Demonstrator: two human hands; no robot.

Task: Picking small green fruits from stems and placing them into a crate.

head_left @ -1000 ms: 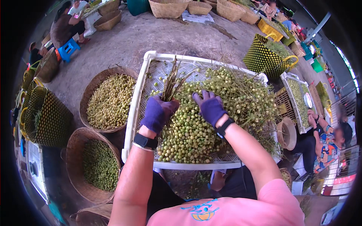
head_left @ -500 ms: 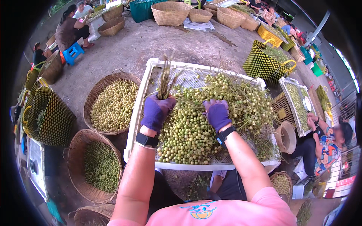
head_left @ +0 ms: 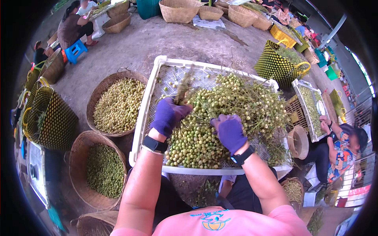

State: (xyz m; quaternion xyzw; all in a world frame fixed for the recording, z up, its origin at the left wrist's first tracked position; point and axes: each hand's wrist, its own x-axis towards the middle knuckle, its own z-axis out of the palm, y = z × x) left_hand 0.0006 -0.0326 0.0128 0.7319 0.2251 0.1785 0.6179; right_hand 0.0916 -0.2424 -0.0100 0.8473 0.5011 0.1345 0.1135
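A white plastic tray [head_left: 146, 118] with a mesh bottom lies in front of me, heaped with round green-yellow fruits [head_left: 193, 145]. More fruits still on thin stems [head_left: 260, 102] pile up on its right side. My left hand [head_left: 169, 114], in a purple fingerless glove, is closed around a bundle of brown stems [head_left: 183, 87] that points away from me and is blurred. My right hand [head_left: 230, 131], gloved the same way, is at the middle of the heap with fingers curled in among the fruits and stems. What its fingertips pinch, if anything, is hidden.
Left of the tray stand a wicker basket of pale fruits [head_left: 118, 106] and one of greener fruits [head_left: 104, 171]. Black-yellow woven bags [head_left: 51, 118] stand farther left and at the right back [head_left: 275, 65]. A person [head_left: 340, 149] works at another tray [head_left: 309, 106] on the right.
My left hand has moved slightly right and nearer to me with the stem bundle. My right hand has shifted a little down toward me, its fingers more curled.
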